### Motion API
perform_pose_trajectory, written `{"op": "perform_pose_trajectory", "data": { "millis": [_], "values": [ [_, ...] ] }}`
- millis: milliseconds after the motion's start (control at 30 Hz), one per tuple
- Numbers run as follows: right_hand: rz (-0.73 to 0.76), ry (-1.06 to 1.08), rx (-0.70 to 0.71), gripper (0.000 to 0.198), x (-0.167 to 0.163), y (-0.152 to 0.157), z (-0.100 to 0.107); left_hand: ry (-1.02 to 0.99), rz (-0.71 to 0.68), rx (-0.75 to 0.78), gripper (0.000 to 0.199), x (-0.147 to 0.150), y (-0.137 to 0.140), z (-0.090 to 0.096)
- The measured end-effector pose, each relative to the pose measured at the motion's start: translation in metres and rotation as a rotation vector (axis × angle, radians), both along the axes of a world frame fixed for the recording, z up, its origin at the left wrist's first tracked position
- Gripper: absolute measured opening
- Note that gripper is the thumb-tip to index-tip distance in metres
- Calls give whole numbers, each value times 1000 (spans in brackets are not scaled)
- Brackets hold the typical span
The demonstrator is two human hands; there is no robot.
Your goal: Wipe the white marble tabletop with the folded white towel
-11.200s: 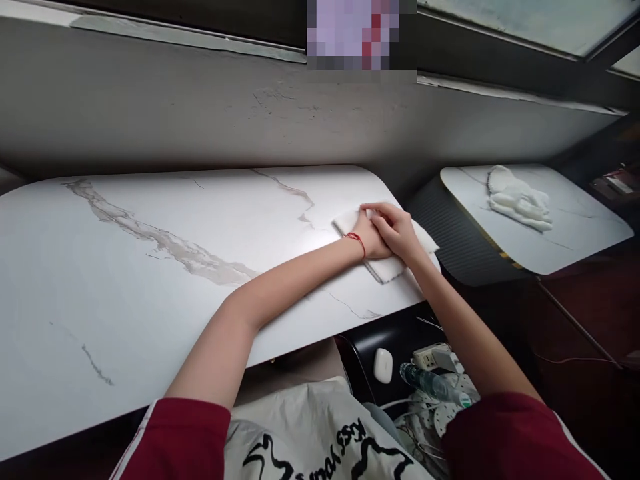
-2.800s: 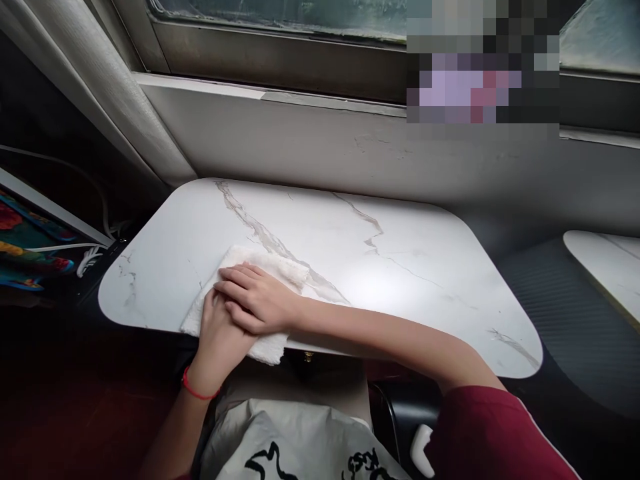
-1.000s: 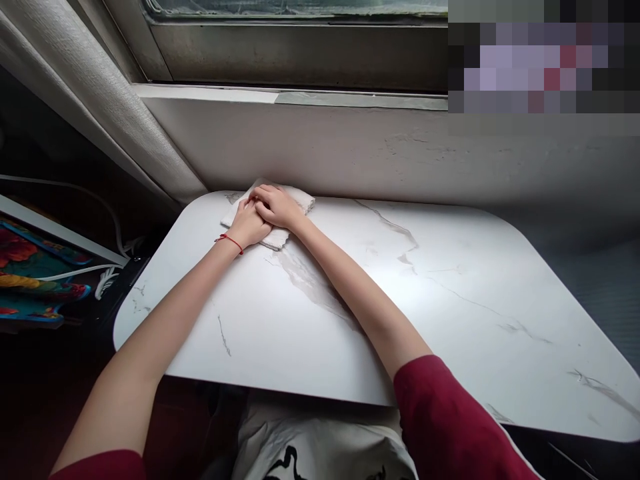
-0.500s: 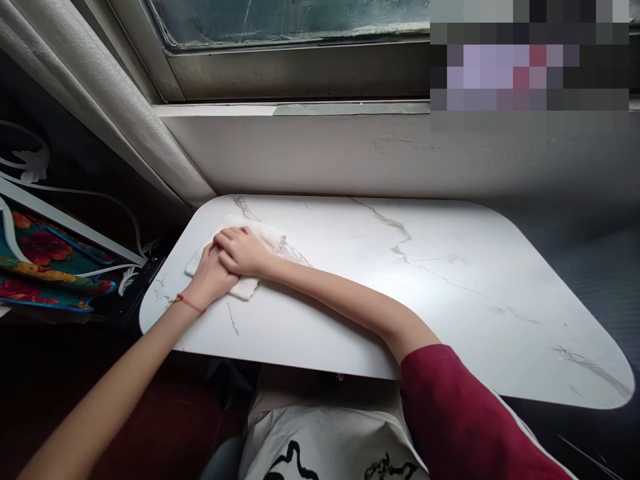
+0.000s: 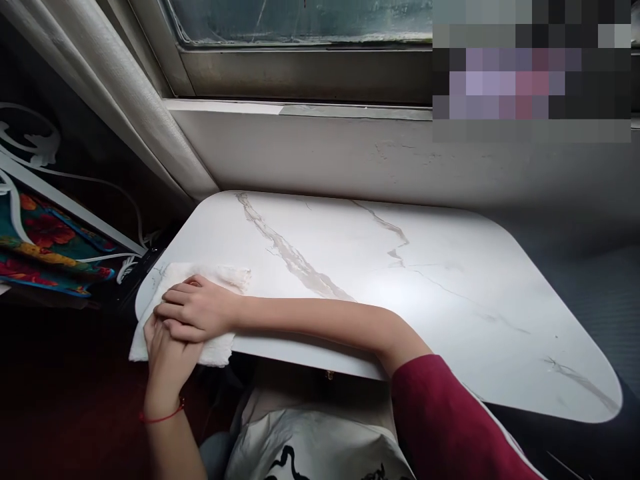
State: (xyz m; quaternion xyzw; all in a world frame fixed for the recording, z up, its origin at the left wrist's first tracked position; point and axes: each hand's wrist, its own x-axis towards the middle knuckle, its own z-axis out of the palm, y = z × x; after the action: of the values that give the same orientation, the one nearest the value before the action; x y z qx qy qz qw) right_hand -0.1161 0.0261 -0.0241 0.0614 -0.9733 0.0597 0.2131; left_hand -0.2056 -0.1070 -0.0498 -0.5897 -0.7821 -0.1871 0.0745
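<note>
A white cloth (image 5: 217,350) lies on the left end of a white marble-patterned table (image 5: 440,267), and its near edge hangs past the table's front edge. My left hand (image 5: 173,363), with a red string bracelet at the wrist, presses down on the cloth. Its fingers are mostly covered. Across the back of it lies my right hand (image 5: 203,310), fingers somewhat apart and bent over the left hand and the cloth. The right forearm crosses above the tabletop.
Behind the table runs a pale wall (image 5: 325,150) below a window (image 5: 300,27). A light curtain (image 5: 135,100) hangs at the left. Beside it are a white metal frame (image 5: 75,200) and a floral fabric (image 5: 45,247). Pixel blocks hide the upper right.
Both hands and the cloth have moved toward me and to the left, from the tabletop to its near left edge. A grey vein on the table now shows more fully.
</note>
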Motion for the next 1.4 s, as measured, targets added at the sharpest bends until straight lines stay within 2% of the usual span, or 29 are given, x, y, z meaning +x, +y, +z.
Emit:
{"op": "perform_pose_trajectory", "data": {
  "millis": [100, 233, 400, 600, 800, 967, 1233, 1400],
  "values": [
    [28, 4, -16, 42, -3, 2, -1, -7, 18, 13, 51, 2, 2, 2],
    [46, 17, -40, 35, -4, 5, -3, -10, 27, -5, 57, 0, 1, 3],
    [7, 21, -93, 34, -14, 20, -3, -18, -42, -124, 61, -26, 14, 7],
    [-54, 5, -192, 29, -38, 54, -2, 20, -79, -206, 59, -55, 61, 16],
    [-127, 11, -248, 26, -48, 85, -2, 72, -156, -293, 52, -63, 102, 29],
    [-215, 5, -265, 27, -56, 113, -1, 103, -193, -355, 55, -68, 140, 40],
    [-387, 43, -296, 27, -62, 162, -2, 102, -287, -263, 57, -95, 215, 21],
    [-470, 47, -318, 30, -55, 189, 0, 100, -326, -251, 56, -95, 255, 18]
  ]
}}
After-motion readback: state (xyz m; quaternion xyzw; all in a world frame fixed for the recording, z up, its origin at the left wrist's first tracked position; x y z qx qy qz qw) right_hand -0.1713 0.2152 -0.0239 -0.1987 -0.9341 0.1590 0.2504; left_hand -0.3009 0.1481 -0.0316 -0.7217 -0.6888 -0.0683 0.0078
